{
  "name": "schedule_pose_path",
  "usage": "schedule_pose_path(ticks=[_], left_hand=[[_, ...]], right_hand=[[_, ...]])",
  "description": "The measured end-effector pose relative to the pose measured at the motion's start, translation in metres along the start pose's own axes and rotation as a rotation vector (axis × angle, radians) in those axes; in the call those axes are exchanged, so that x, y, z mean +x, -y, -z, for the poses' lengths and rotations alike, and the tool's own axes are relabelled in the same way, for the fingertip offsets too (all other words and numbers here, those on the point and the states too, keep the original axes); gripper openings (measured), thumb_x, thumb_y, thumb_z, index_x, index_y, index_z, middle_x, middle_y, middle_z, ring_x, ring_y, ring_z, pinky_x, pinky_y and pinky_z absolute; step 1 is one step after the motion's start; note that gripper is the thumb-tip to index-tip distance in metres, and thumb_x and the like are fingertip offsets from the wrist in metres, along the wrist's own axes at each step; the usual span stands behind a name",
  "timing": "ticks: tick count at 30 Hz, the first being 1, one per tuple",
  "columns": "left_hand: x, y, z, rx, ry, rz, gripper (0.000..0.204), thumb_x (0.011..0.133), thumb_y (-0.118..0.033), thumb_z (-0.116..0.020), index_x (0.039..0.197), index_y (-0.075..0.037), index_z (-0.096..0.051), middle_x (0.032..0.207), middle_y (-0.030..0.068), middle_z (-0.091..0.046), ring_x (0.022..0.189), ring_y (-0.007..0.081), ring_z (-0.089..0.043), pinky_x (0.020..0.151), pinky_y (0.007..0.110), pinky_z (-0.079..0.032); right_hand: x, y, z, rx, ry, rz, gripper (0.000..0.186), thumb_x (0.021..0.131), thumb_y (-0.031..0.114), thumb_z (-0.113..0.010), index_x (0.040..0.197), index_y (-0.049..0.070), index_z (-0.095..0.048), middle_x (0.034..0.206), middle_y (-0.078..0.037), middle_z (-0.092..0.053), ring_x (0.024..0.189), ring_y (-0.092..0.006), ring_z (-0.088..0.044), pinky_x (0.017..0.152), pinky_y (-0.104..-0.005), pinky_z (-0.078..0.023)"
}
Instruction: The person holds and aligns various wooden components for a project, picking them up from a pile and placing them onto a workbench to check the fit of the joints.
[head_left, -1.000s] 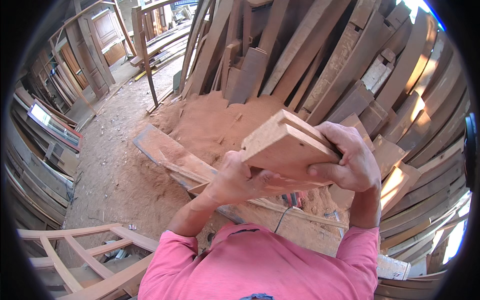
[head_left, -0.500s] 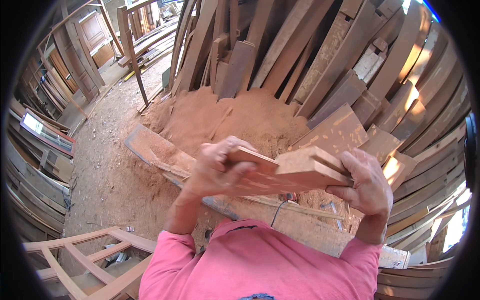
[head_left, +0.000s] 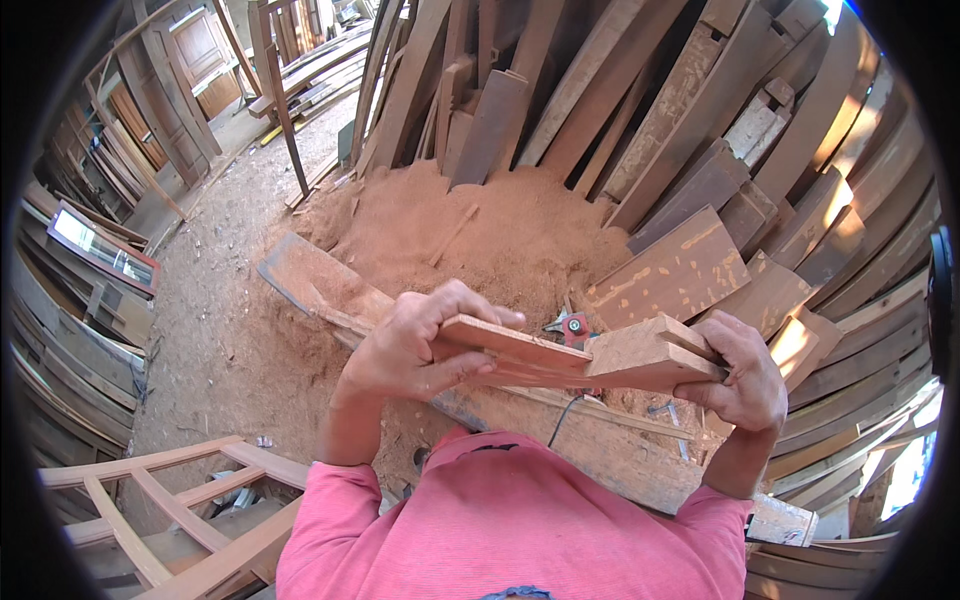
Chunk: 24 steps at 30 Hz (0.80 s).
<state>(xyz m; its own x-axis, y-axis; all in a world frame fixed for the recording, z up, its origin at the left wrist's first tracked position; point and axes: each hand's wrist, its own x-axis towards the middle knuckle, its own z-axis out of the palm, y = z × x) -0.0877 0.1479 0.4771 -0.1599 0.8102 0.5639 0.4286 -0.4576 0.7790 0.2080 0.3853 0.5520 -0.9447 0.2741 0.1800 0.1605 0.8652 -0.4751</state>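
Observation:
A reddish-brown piece of wood is held up in front of my chest, spanning both hands. Its left part is a thin flat tongue; the right part is thicker, with a slot cut into its end. Whether this is one piece or two fitted together, I cannot tell. My left hand grips the thin part, fingers over the far side and thumb on the near side. My right hand clasps the slotted end. Just beyond the wood, a red power tool is partly visible, and a dark cord runs nearer to me.
Under my hands lies a long, dusty plank. A sawdust heap spreads beyond it, against several leaning boards. At lower left is a wooden lattice frame. More timber is stacked along the right.
The wood has moved slightly right and tilted, its left end lifted less squarely toward me. The red power tool behind it has come into sight. Both hands keep their hold.

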Motion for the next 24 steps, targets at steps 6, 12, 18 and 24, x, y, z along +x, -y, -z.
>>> schedule_pose_path(ticks=[6, 12, 18, 24], left_hand=[[0.0, -0.006, -0.018, 0.234, 0.006, -0.025, 0.03, 0.077, -0.007, -0.087, 0.101, -0.004, -0.07, 0.093, 0.0108, -0.077, 0.083, 0.0231, -0.077, 0.072, 0.032, -0.058], [0.004, 0.011, 0.004, 0.203, -0.087, 0.013, 0.026, 0.079, -0.012, -0.088, 0.093, -0.004, -0.067, 0.077, 0.0059, -0.073, 0.072, 0.0116, -0.072, 0.062, 0.026, -0.054], [-0.032, 0.068, 0.046, -0.085, -0.639, -0.054, 0.038, 0.102, -0.045, -0.057, 0.102, -0.007, -0.053, 0.076, -0.002, -0.053, 0.07, 0.0052, -0.053, 0.063, 0.021, -0.042], [-0.062, 0.094, 0.097, -0.009, -0.951, -0.077, 0.056, 0.106, -0.063, -0.033, 0.106, -0.009, -0.046, 0.067, -0.0052, -0.037, 0.059, 0.0055, -0.037, 0.054, 0.023, -0.029]], right_hand=[[-0.004, -0.008, -0.007, 0.059, -0.108, 0.033, 0.058, 0.053, 0.021, -0.094, 0.103, 0.001, -0.072, 0.08, -0.011, -0.058, 0.075, -0.0296, -0.057, 0.068, -0.0398, -0.043], [0.012, 0.022, -0.001, 0.021, -0.349, 0.235, 0.063, 0.059, 0.028, -0.095, 0.108, -0.002, -0.07, 0.09, -0.009, -0.066, 0.077, -0.0236, -0.06, 0.07, -0.0364, -0.048], [0.006, -0.023, -0.008, 0.565, -0.726, 0.056, 0.071, 0.078, 0.038, -0.09, 0.126, -0.006, -0.063, 0.11, -0.007, -0.069, 0.102, -0.0151, -0.065, 0.09, -0.0283, -0.05], [0.027, -0.056, -0.08, 0.753, -0.498, -0.032, 0.05, 0.084, 0.026, -0.085, 0.118, -0.005, -0.065, 0.104, -0.006, -0.069, 0.097, -0.0131, -0.062, 0.088, -0.0303, -0.05]])
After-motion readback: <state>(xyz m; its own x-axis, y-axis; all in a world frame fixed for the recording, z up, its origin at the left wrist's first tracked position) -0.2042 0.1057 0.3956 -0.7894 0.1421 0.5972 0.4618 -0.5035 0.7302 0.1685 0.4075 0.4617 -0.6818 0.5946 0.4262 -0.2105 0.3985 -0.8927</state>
